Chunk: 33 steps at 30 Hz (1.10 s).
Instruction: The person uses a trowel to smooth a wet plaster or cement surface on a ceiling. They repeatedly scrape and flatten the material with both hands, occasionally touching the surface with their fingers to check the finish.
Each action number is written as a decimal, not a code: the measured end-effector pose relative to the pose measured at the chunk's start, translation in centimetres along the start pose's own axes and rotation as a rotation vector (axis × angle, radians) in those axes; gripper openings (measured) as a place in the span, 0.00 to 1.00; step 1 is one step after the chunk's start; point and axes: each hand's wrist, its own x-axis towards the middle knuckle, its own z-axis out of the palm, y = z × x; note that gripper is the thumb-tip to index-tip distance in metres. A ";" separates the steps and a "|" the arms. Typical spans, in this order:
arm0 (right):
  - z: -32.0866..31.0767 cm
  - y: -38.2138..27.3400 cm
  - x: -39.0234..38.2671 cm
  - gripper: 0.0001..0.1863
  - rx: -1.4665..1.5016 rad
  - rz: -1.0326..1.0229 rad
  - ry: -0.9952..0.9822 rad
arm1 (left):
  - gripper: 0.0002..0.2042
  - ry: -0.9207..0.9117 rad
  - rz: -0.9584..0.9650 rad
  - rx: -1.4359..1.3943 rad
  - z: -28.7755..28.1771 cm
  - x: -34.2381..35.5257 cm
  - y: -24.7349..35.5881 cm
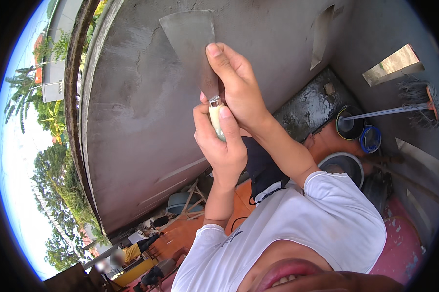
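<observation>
A putty knife point(187, 30) with a wide, thin metal blade, darker toward its neck, points upward against the grey plastered wall point(131, 107). My left hand point(219, 143) is closed around its pale cream handle, thumb resting along the front. My right hand point(241, 90) grips the right side of the blade above the handle, its thumb lying near the edge and its other fingers curled behind, partly hidden. The plaster behind the blade shows uneven smears and a crack-like line.
At the right are a mop point(416, 104), a black bucket point(351, 132), a blue-rimmed bucket point(370, 138) and a large grey basin point(355, 171). A wooden stand point(192, 202) is at the wall's foot. Other people point(136, 250) are at the lower left. Trees stand beyond the wall's edge.
</observation>
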 end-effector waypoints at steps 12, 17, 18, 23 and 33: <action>-6.3 3.0 -3.9 0.20 -0.528 0.190 -0.216 | 0.13 -0.297 -0.384 -0.453 0.8 -8.7 -5.0; -6.2 -0.3 -1.9 0.22 -0.780 0.102 -0.473 | 0.17 -0.502 -0.225 -0.275 -0.2 -7.3 -7.0; -6.3 -0.7 -1.5 0.22 -0.811 0.102 -0.505 | 0.17 -0.533 -0.177 -0.209 0.0 -6.8 -7.2; -7.6 -1.7 -2.1 0.18 -0.970 0.040 -0.280 | 0.23 -0.334 -0.295 -0.505 0.6 -5.5 -7.4; -10.3 1.5 -11.9 0.28 -0.407 0.557 -0.330 | 0.29 0.071 -0.427 -0.994 1.4 -4.2 -7.0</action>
